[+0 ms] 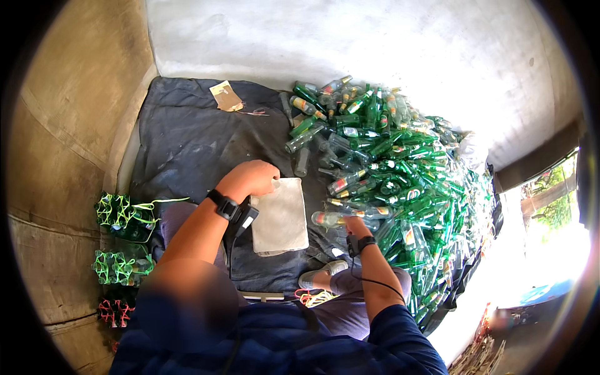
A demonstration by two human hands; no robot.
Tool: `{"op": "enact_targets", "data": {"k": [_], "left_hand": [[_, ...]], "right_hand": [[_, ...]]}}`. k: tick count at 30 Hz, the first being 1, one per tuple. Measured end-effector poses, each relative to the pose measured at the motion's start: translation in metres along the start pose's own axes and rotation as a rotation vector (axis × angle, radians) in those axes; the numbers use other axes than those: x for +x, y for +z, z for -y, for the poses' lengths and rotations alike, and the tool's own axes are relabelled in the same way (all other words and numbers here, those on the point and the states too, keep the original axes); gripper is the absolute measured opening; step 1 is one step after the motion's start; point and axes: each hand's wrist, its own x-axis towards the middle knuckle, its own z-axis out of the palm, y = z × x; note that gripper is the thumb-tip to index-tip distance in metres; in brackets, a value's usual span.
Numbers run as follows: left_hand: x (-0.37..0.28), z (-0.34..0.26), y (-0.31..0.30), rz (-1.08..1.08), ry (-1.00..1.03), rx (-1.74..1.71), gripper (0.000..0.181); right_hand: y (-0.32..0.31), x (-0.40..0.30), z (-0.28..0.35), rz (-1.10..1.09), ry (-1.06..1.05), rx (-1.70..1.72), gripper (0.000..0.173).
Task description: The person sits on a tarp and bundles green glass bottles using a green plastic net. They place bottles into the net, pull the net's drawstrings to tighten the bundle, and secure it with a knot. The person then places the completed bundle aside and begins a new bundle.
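Observation:
My left hand [257,177] is curled over the upper left corner of a flat off-white slab [280,218]. Its fingertips are partly hidden, so whether they grip anything cannot be told. The slab lies on a dark sheet in front of me, with another layer showing under its lower edge. To the right, my right hand [357,227] closes around one end of a clear glass bottle [327,219], which lies sideways at the near edge of a large heap of green and clear bottles [412,173]. Both wrists wear black straps with a small device and cable.
A dark sheet [187,136] covers the floor. Bundles of bottles tied with green straps [123,267] and red straps [116,313] stand along the left wall. Coloured strapping loops [316,297] lie by my shoe [323,274]. A cardboard piece [227,97] lies near the back wall.

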Motion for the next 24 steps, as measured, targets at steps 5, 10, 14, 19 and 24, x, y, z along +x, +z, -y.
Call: {"op": "enact_targets", "data": {"k": [5,10,14,19,24], "left_hand": [[-0.004,-0.003,-0.002,0.001,-0.029,-0.010,0.036],[-0.006,0.001,0.000,0.026,0.033,0.015,0.040],[0.000,0.003,0.011,0.009,0.076,0.066,0.039],[-0.007,0.005,0.005,0.027,0.062,0.040,0.037],[0.001,-0.010,0.011,0.106,0.013,0.039,0.039]], "right_hand": [[-0.077,-0.024,0.062,-0.181,-0.354,-0.543,0.021],[-0.127,-0.067,0.162,-0.144,0.018,-0.189,0.044],[-0.106,-0.073,0.164,-0.165,0.027,-0.134,0.043],[-0.141,-0.100,0.254,-0.156,0.002,-0.100,0.036],[-0.129,-0.098,0.271,-0.102,0.011,-0.021,0.039]]}}
